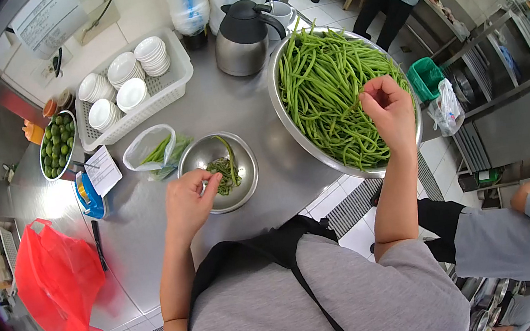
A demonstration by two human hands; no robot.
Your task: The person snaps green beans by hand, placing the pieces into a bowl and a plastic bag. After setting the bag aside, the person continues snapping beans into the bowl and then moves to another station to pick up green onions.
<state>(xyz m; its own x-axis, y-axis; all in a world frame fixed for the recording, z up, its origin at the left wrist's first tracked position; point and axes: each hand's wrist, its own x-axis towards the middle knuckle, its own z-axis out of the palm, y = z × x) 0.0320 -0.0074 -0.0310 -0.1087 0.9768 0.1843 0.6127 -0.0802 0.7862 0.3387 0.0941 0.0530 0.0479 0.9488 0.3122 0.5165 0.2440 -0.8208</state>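
A large steel bowl [308, 148] heaped with long green beans [333, 83] stands on the right. Over the heap is my right hand [389, 109], its thumb and forefinger pinched together; whatever is between them is too small to make out. My left hand [191, 201] is at the left rim of a small steel bowl [248, 167], thumb and fingertips also closed, their contents hidden. Inside that small bowl lie a pile of bean trimmings [222, 171] and one longer bean piece [230, 151] leaning up its far side.
Beside the small bowl lies a plastic bag [150, 150] with green pods. Behind are a white basket [177, 86] of stacked dishes, a thermal jug [241, 41] and a bowl of limes [58, 146]. A red bag [56, 280] sits left. Several co-workers stand at the right.
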